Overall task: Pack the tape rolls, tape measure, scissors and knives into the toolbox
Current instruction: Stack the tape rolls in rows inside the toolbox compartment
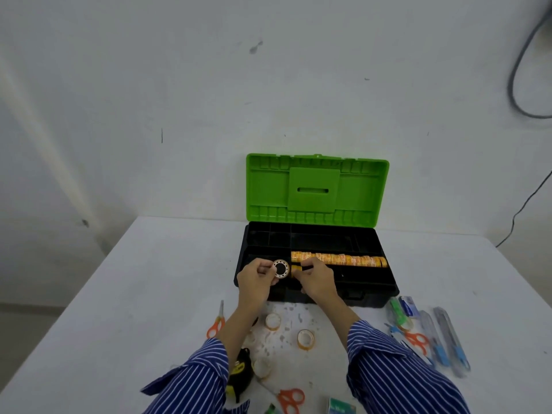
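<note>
My left hand [257, 277] pinches a tape roll [280, 268] by its rim over the toolbox [370, 289] front-left compartment; my right hand [313, 279] pinches another roll [295, 269] beside it. They look light, stiff, probably slick, so I'd grip across the outer edges.

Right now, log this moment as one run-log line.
left hand: holds tape roll | right hand: on wrapped rolls | toolbox: open

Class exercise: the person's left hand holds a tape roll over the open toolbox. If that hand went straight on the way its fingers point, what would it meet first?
The left hand points right, so probably the right hand close beside its tape roll; depth is unclear.
</note>
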